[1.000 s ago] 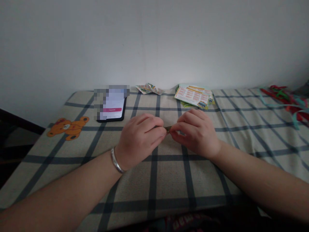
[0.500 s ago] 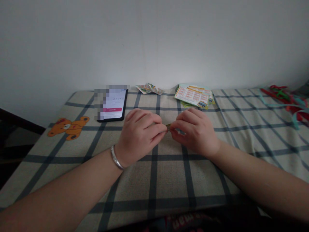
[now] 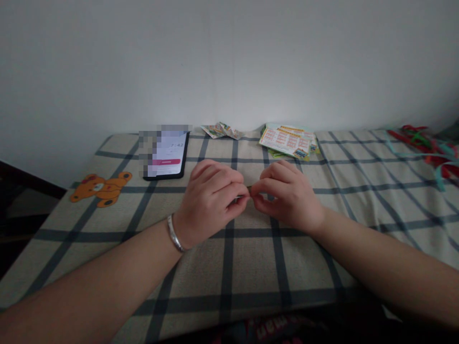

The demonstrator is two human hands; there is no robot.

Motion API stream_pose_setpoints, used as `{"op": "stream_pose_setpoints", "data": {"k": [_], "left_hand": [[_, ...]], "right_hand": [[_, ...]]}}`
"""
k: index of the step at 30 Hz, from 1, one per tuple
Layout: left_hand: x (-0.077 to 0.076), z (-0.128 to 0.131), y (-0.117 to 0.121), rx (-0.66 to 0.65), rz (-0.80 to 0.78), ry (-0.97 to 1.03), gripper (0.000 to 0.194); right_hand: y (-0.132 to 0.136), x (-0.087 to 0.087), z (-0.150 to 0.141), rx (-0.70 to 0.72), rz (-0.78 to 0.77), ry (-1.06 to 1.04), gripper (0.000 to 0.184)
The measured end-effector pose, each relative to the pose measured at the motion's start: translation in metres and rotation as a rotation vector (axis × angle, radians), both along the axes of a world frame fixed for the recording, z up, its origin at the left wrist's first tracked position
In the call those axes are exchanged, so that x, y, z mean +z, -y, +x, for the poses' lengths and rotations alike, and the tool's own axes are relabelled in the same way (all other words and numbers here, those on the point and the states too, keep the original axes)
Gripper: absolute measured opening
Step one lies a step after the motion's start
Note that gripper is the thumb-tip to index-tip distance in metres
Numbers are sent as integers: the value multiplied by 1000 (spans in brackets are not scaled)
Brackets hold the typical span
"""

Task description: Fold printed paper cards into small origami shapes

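Above the checked tablecloth (image 3: 201, 267), my left hand (image 3: 215, 196) and my right hand (image 3: 289, 196) meet fingertip to fingertip. Both are closed in a pinch on a small, thin, flat piece (image 3: 250, 189), of which only a narrow greenish-brown edge shows between the fingers. Its kind cannot be made out, as the fingers cover most of it. A silver bangle (image 3: 174, 233) circles my left wrist. Beyond my right hand lies a stack of printed cards (image 3: 287, 139).
A phone (image 3: 168, 153) with a lit screen lies behind my left hand. Further left is an orange teddy bear cutout (image 3: 102, 189). Crumpled printed wrappers (image 3: 220, 130) lie by the wall (image 3: 229, 62). Red, green and pale blue ribbons (image 3: 426, 145) are heaped at the far right.
My left hand has shifted slightly right and its fingers have closed in nearer to my right fingertips. Less of the thin piece shows between them. The other things stay where they were.
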State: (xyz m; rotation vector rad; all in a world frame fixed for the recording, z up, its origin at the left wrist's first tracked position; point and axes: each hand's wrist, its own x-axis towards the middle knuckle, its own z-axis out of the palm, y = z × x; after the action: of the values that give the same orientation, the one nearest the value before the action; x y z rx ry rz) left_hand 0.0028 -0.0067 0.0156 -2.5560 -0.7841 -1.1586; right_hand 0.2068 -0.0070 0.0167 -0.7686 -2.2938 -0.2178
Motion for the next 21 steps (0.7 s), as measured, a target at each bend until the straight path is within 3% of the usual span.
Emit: {"op": "stream_pose_setpoints", "data": {"k": [5,21], "left_hand": [[1,-1,0,-9,-5,-7,11],[0,-1,-1,10,-23,-3,11]], "right_hand": [[-1,0,-2,21,-48,-57,8],[-3,1,3,-17,95,36,13]]}}
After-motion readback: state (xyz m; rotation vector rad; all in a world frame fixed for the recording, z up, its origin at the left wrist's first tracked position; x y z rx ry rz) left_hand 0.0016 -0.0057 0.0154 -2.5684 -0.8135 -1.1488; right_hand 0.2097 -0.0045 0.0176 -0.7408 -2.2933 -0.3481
